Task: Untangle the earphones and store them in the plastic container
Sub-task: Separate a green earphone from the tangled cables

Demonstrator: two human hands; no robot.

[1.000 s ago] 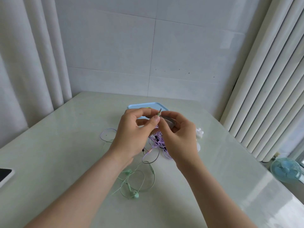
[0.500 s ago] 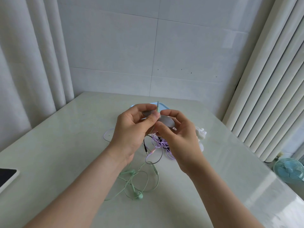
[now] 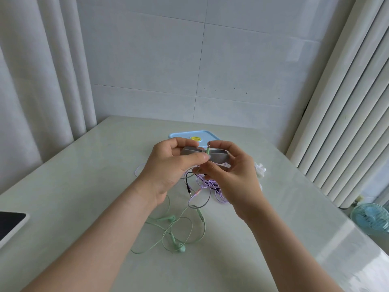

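Both forearms reach forward and meet just in front of the blue plastic container (image 3: 183,134), the left hand (image 3: 168,165) and right hand (image 3: 233,178) each pinching one end of a grey strap (image 3: 219,158), with the plug (image 3: 208,151) of the green earphones (image 3: 179,234) upright between them, the cord trailing to the table (image 3: 84,186), and purple earphones (image 3: 210,184) beneath.

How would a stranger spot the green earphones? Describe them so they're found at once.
Start at the pale table, the near middle part closest to the viewer. The green earphones lie there in loose loops, two buds showing. Only they are mint green; the purple earphones bunch farther back.
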